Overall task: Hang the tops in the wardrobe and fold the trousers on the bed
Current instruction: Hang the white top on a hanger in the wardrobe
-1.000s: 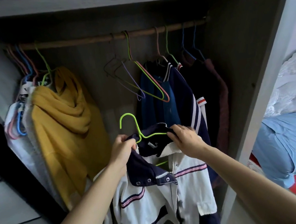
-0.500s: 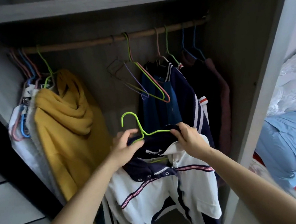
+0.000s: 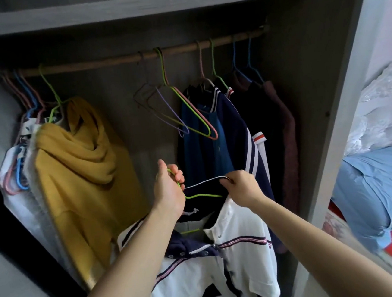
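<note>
At the wardrobe, the left hand (image 3: pixel 169 192) grips the green hanger (image 3: pixel 203 196) by its hook while the right hand (image 3: pixel 240 188) pinches the top's (image 3: pixel 239 252) navy collar. Best seat both shoulders squarely before lifting toward the rod (image 3: pixel 113 60) at 12 o'clock.

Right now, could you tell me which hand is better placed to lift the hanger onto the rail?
Left. The left hand already grips the green hanger at its hook, while the right hand pinches the top's navy collar.
</note>
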Available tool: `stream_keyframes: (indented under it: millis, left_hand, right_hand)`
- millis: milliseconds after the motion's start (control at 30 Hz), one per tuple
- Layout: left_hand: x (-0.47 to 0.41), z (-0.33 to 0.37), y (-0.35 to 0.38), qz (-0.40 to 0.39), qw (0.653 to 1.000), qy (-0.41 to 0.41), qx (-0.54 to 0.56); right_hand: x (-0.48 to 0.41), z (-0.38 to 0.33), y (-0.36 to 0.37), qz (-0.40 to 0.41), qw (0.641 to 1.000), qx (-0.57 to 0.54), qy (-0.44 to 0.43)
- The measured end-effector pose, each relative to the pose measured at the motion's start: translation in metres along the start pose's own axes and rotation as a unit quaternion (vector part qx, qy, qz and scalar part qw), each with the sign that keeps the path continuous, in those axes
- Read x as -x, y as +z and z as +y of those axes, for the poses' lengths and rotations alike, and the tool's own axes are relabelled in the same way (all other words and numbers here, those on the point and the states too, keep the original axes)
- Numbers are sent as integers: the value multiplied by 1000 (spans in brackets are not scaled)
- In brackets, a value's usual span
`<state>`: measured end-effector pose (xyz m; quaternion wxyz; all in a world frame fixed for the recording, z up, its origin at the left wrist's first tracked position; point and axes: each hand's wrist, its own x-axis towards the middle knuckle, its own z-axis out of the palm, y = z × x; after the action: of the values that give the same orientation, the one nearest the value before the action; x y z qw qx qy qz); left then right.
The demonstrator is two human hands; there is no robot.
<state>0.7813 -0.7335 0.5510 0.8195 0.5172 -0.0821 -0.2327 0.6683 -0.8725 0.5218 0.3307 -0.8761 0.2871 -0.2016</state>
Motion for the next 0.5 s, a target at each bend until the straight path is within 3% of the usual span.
stream_keyframes:
  millis: [100, 167, 367, 433, 500]
  left_hand:
    - [4, -4, 12, -6, 999, 35, -40]
    - [4, 3, 16, 3, 997, 51, -51]
    - [0, 20, 8, 12, 997, 54, -46]
    - [1, 17, 8, 14, 996, 56, -66]
    - [2, 11, 7, 6, 993, 53, -101]
  right_hand:
    - [3, -14, 9, -29, 959, -274, 70]
    - [5, -17, 16, -41, 938, -337, 69]
    - [24, 0, 15, -13, 991, -129, -16]
    - [27, -3, 14, -43, 991, -119, -34]
    - [18, -12, 11, -98, 976, -193, 26]
